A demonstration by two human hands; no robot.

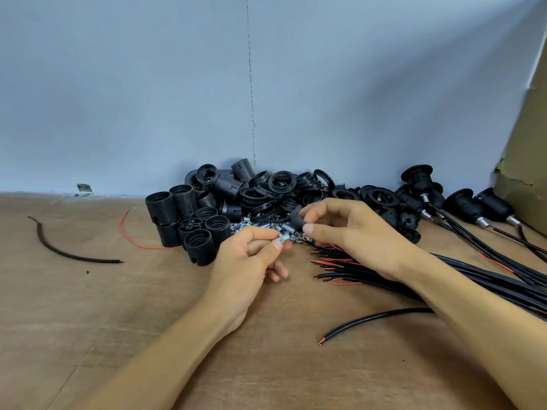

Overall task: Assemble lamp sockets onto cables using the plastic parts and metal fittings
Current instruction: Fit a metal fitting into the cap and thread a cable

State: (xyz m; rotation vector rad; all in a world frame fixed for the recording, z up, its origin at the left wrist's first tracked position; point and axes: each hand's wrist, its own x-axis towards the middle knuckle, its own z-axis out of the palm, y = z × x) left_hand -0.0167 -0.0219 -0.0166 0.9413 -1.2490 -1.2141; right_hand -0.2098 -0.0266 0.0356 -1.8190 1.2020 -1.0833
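**Fitting and Cap Held Over the Parts Pile**

The left hand (pixel 251 255) pinches a metal fitting (pixel 283 238) between thumb and fingers. The right hand (pixel 349 229) grips a black plastic cap (pixel 297 221) just beside that fitting. Both parts are above the loose fittings pile (pixel 260 224). The threaded socket bodies (pixel 189 220) stand to the left. The cable bundle (pixel 384 273) lies on the surface (pixel 148 321) under the right wrist.

A wooden table (pixel 88 321) meets a pale blue wall (pixel 118 84), metal bracket (pixel 84 189) at the seam, cardboard (pixel 527 143) far right.
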